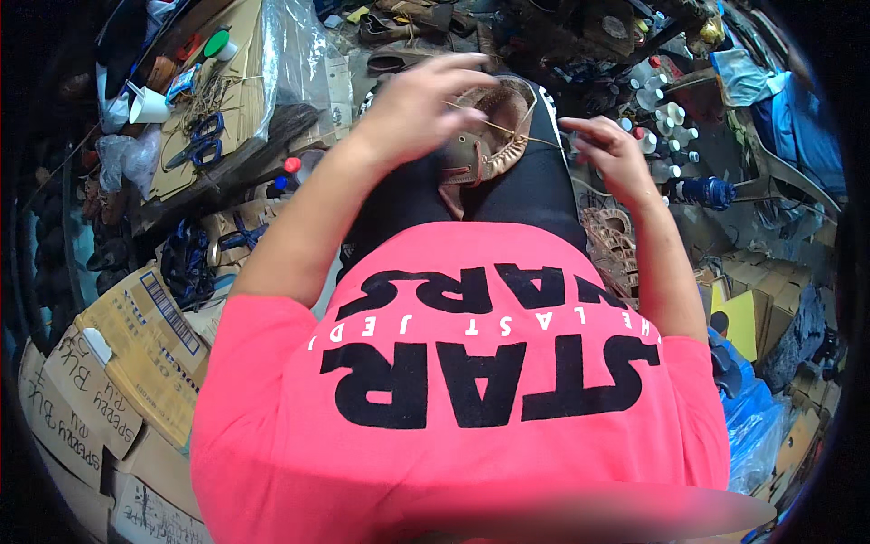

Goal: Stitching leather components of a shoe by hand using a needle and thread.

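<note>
A brown leather shoe (471, 158) rests on my lap between my thighs, its opening facing up. A pale thread (542, 141) runs from the stitched rim out to both sides. My left hand (421, 104), smeared by motion, hovers over the shoe's left side; the thread leads into its curled palm while the upper fingers stretch right. Off the shoe's right side, my right hand (614, 156) pinches the other end of the thread between bent fingers. Any needle or small tool in either hand is too small to make out.
Blue-handled scissors (207, 140) lie on cardboard at the left, near a white cup (149, 106). Several small bottles (669, 118) stand at the right. Other shoes (399, 27) lie ahead. Cardboard boxes (136, 340) sit at lower left, a blue plastic bag (757, 426) at lower right.
</note>
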`<state>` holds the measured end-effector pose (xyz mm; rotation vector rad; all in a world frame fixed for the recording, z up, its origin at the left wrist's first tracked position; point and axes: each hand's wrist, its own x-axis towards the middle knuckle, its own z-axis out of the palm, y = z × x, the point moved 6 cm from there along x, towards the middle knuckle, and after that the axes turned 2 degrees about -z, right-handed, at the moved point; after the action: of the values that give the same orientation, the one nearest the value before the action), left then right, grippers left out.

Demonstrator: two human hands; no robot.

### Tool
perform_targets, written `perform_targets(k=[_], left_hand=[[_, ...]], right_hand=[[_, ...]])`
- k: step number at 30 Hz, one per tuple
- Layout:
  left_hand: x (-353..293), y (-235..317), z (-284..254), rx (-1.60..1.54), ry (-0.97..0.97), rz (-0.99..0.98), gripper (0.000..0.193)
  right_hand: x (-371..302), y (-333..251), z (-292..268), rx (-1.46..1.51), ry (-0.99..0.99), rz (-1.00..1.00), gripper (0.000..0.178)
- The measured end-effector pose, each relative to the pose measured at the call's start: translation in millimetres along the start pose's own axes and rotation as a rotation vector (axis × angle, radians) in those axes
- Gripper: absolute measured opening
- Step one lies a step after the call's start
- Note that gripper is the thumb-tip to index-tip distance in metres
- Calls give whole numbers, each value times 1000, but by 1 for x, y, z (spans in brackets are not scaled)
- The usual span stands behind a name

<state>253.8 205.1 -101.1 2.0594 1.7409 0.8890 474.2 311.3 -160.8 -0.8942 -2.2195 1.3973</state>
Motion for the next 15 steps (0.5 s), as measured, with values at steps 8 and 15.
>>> perform_targets(k=[8, 15], left_hand=[[52, -4, 65, 40, -605, -155, 32], [44, -20, 72, -390, -632, -300, 29]], right_hand=[[25, -13, 18, -44, -76, -129, 12], [21, -12, 33, 14, -22, -184, 12]])
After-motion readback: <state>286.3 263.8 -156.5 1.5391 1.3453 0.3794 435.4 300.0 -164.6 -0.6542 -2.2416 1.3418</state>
